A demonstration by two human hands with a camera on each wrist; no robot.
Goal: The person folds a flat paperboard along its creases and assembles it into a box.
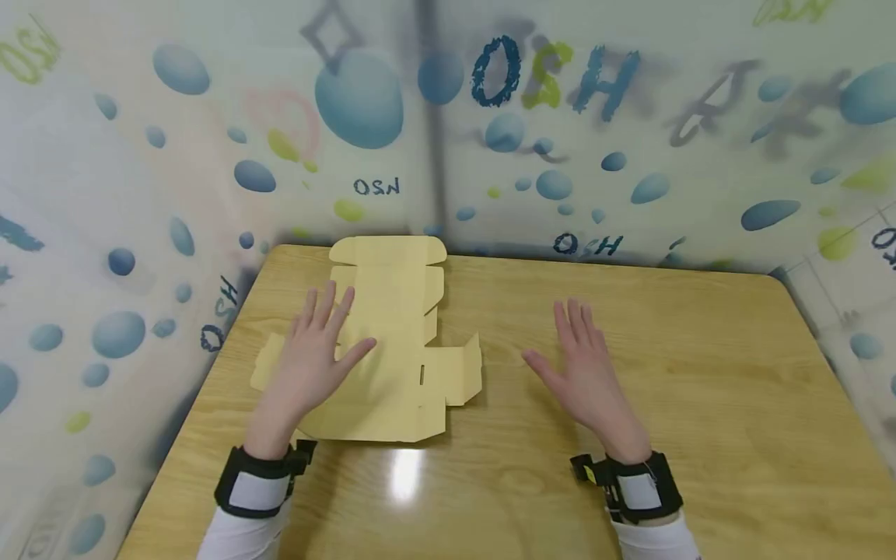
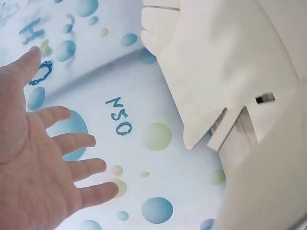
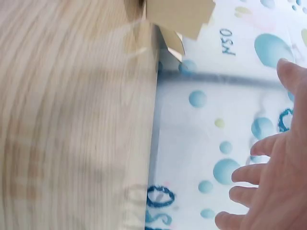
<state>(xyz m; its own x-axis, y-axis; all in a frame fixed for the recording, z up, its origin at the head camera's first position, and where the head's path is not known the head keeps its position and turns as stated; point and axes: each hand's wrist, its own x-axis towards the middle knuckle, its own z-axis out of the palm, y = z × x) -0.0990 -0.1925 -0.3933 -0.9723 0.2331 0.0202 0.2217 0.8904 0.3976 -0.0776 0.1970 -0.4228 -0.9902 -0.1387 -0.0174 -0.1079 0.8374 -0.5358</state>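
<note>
A flat, unfolded cardboard box blank [image 1: 388, 327], pale yellow-brown with several flaps and a small slot, lies on the left half of the table. Over its left part is my left hand [image 1: 313, 365], fingers straight and thumb spread, holding nothing; it hides some of the blank's left edge. My right hand [image 1: 584, 373] is to the right of the blank, apart from it, with straight fingers and nothing in it. In the left wrist view the cardboard [image 2: 216, 57] fills the right side, clear of the fingers. The right wrist view shows only a corner of the cardboard [image 3: 184, 17].
The wooden table [image 1: 700, 389] reaches to a patterned cloth wall [image 1: 455, 155] at its back, with more of that cloth at the left and right. A bright light reflection lies on the table's near part. Black straps with cameras sit on both wrists.
</note>
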